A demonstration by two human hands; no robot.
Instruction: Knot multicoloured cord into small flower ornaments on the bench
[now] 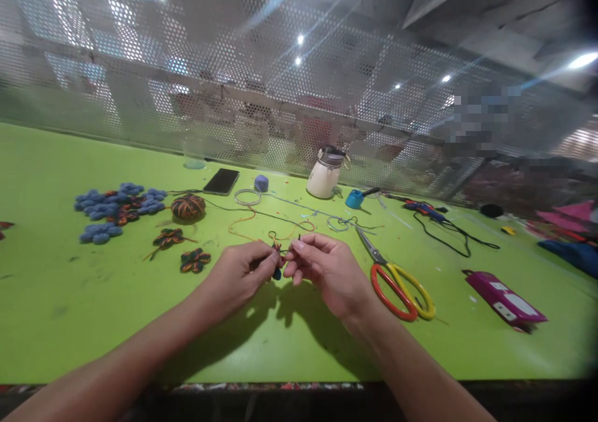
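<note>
Above the middle of the green table (116, 322), my left hand (245, 275) pinches a small piece of dark multicoloured crochet (277, 273), mostly hidden by the fingers. Just to its right, my right hand (327, 266) has thumb and forefinger pressed together. A thin dark tip shows there; I cannot tell whether it is a hook or yarn. A strand of orange yarn (231, 227) loops on the table behind my hands. Left of them lie two dark green and orange crochet flowers (195, 260) and a ball of multicoloured yarn (188, 208).
Large scissors (380, 263) with red and yellow handles lie right of my right hand. Blue crochet flowers (100, 233) are at left. Behind stand a phone (221, 182), a purple yarn ball (261, 183), a white jug (323, 176) and a blue pot (355, 199). A magenta box (504, 298) lies far right.
</note>
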